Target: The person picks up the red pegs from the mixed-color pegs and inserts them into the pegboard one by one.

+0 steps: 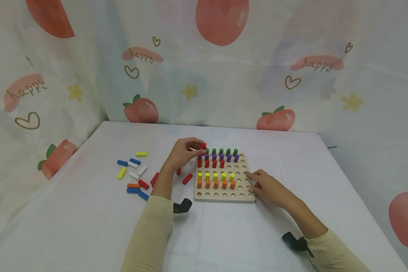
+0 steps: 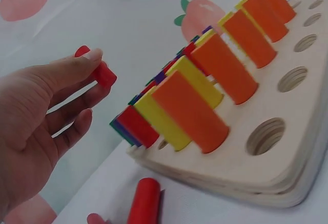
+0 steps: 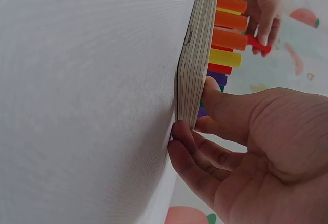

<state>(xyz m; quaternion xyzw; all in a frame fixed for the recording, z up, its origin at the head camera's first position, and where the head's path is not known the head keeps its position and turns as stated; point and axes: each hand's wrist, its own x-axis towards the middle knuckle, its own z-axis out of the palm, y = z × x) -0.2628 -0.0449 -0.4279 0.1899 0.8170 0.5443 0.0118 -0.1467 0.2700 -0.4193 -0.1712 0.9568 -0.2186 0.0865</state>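
Observation:
My left hand (image 1: 185, 152) pinches a red peg (image 2: 105, 75) between thumb and fingers, above the far left corner of a wooden pegboard (image 1: 207, 199). Green pegs (image 1: 228, 151) stand in the back row, then purple pegs (image 1: 236, 158), then several red pegs (image 1: 214, 164). Nearer are a yellow row (image 1: 223, 176) and an orange row (image 1: 224, 184). At the board's right edge, my right hand (image 1: 268, 187) grips the rim, its thumb over the top and its fingers against the side in the right wrist view.
Loose pegs lie left of the board: blue (image 1: 135, 161), white (image 1: 142, 170), yellow (image 1: 122, 173), orange (image 1: 133, 186) and red (image 1: 187, 179). A white cloth (image 1: 224, 234) covers the table, and a printed curtain (image 1: 224, 83) hangs behind it.

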